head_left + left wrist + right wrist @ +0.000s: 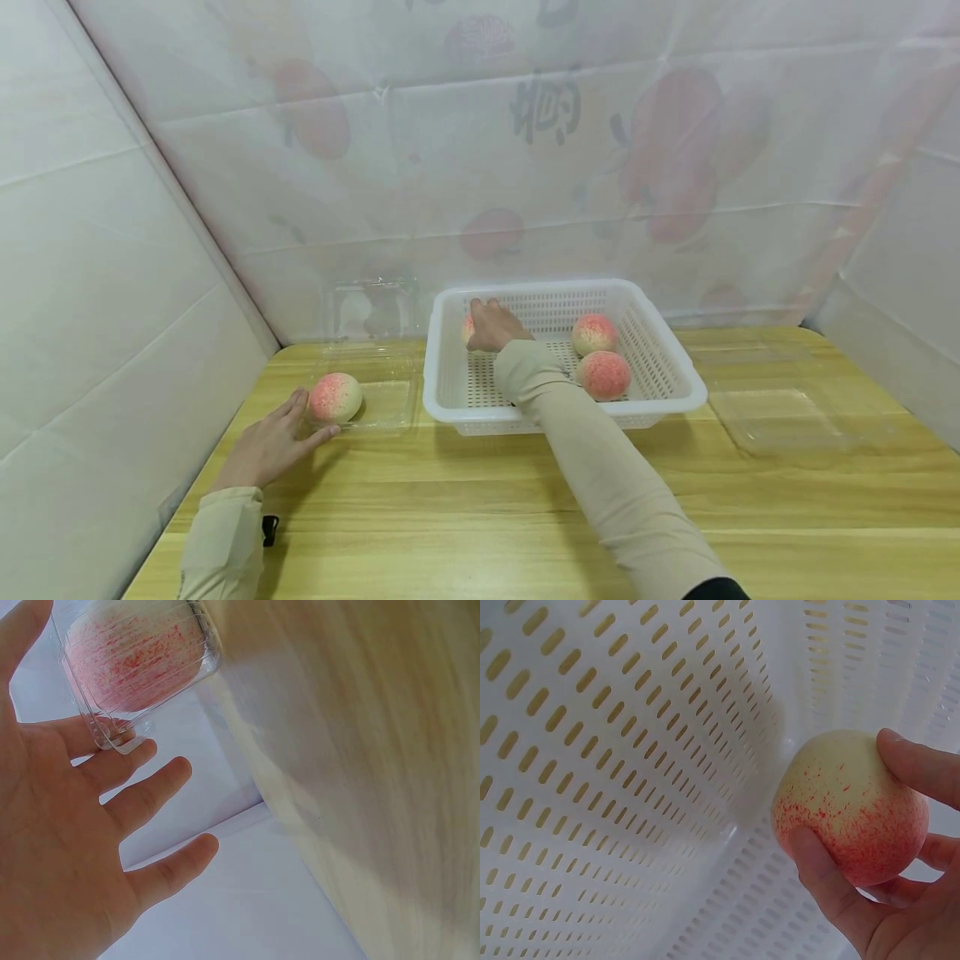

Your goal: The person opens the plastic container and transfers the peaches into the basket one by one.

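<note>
My right hand point(495, 325) reaches into the left part of a white plastic basket point(678, 398). Its thumb and fingers grip a pink-and-cream peach point(851, 802); the head view shows only a sliver of that fruit beside the hand. Two more peaches, one point(595, 334) behind the other point(604, 376), lie at the basket's right side. Over on the left, my left hand point(266, 446) has its fingers spread at the corner of a clear plastic clamshell box point(390, 408). One peach point(336, 397) sits in that box, whose lid point(371, 310) stands raised behind it.
Another clear plastic box point(795, 417) lies on the wooden table point(480, 508) to the right of the basket. White printed sheeting point(420, 183) hangs behind the table, and a white wall point(112, 275) rises at the left.
</note>
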A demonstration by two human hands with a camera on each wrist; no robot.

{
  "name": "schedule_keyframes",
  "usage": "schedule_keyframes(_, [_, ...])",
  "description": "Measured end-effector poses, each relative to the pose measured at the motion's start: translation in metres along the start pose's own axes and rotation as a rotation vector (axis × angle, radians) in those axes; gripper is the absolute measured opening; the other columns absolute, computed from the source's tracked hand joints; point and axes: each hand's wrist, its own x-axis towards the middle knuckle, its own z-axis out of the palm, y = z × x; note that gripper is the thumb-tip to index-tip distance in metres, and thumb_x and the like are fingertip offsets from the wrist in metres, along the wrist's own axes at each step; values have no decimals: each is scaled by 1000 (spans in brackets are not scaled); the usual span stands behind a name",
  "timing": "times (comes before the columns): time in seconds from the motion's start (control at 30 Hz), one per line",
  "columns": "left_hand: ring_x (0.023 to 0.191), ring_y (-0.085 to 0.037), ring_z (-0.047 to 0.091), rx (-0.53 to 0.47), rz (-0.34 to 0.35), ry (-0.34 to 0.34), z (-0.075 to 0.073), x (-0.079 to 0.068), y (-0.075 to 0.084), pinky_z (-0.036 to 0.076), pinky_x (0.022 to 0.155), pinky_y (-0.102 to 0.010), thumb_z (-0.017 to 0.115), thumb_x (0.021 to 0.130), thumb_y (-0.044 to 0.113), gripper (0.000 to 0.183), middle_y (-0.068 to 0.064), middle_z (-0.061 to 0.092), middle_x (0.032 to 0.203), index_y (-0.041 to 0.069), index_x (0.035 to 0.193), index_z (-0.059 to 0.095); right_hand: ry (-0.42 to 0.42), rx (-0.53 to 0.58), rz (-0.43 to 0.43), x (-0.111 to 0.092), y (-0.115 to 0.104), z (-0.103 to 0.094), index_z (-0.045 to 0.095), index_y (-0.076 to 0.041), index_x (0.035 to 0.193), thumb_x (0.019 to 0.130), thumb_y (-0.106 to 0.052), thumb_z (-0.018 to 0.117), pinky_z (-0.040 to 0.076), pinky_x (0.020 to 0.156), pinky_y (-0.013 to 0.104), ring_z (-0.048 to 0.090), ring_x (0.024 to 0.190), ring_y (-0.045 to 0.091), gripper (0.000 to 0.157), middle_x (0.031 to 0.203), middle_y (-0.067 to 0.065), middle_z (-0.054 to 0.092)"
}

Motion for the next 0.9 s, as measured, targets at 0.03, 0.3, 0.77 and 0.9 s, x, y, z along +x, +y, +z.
schedule_keyframes(0.03, [116,-50,38,0,1,0,0,0,0,38,89,-58,45,87,58,87,-30,27,139,-12,136,28,-4,3,1,0,0,0,33,-1,136,79,-17,68,46,85,41,48,107,32,70,127,21,41])
schedule_keyframes(0.3, [114,-51,39,0,7,-3,-1,1,0,39,88,-58,45,87,57,87,-30,27,139,-12,136,27,-45,21,25,1,-1,0,27,-2,140,80,-18,70,43,92,42,42,117,34,75,135,22,35])
schedule_keyframes(0.77, [116,-51,37,-4,4,-19,-2,1,0,37,90,-58,44,88,58,87,-30,25,140,-12,137,26,-74,27,50,4,0,3,30,-8,139,77,-18,72,42,93,44,46,113,32,76,131,19,39])
schedule_keyframes(0.9, [116,-51,36,-6,4,-16,-2,0,0,36,91,-58,44,87,58,87,-30,25,140,-12,136,27,-85,40,51,5,1,5,29,-9,140,77,-17,72,42,93,44,46,114,33,77,133,18,37])
